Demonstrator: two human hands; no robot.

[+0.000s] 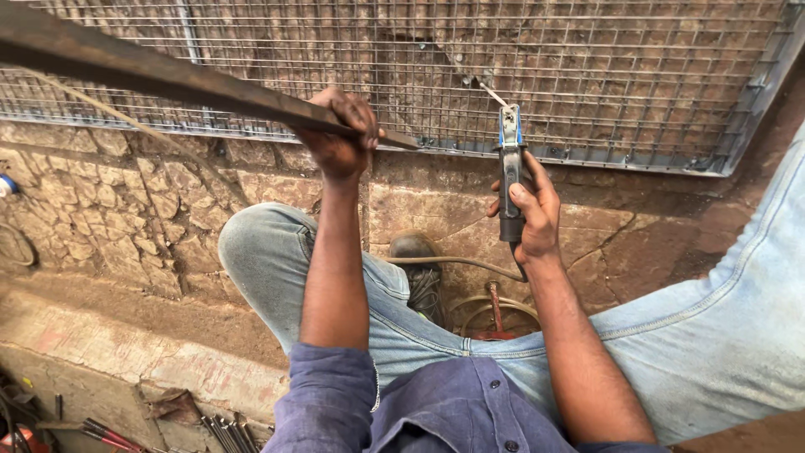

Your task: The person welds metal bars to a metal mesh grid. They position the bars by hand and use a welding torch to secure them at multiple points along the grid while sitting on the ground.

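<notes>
Two hands | left hand (340,134) grips slanted bar (151,71) | right hand (532,210) holds upright electrode holder (510,168)

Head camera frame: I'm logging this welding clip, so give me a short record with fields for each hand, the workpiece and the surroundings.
left hand: left hand grips a long dark metal bar, holding it against the mesh panel
right hand: right hand holds an electrode holder with its welding rod tip at the mesh
workpiece: framed wire mesh panel lying on the stone floor
cable: runs from the holder past a shoe
posture: crouched, knees apart
nearby: loose rods at lower left
</notes>
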